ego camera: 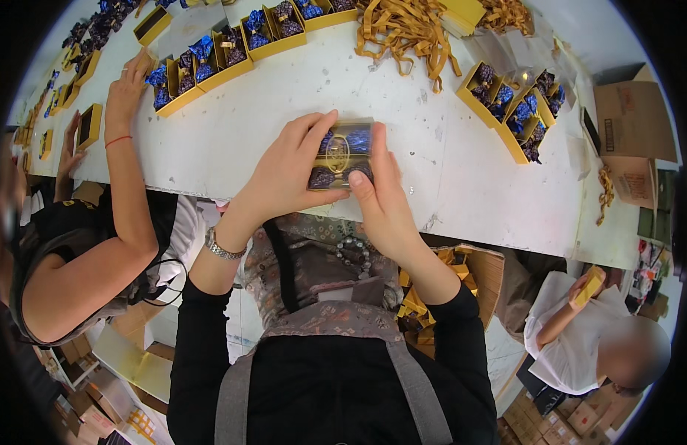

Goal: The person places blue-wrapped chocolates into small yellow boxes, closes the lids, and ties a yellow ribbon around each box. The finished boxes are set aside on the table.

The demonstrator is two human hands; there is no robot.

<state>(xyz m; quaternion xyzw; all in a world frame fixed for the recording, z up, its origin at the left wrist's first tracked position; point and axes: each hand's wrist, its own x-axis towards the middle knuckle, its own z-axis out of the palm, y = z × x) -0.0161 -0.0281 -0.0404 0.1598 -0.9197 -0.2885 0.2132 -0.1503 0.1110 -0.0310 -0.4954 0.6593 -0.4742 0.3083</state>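
Note:
Between both hands, just over the front part of the white table, is a small gold box with a clear cover [341,156]. Through the cover show a blue foil-wrapped piece and a dark foil-wrapped piece, and an oval gold emblem lies on top. My left hand [290,167] grips the box along its left side, thumb at the lower edge. My right hand [385,194] holds its right side, with the thumb on the lower right corner. The underside of the box is hidden.
Open gold boxes of wrapped pieces [226,67] line the table's [254,117] back left; more boxes [510,111] stand right. Gold ribbons [404,33] lie at the back. A co-worker's arm [126,161] reaches in left. A carton of gold boxes [482,278] stands below the edge.

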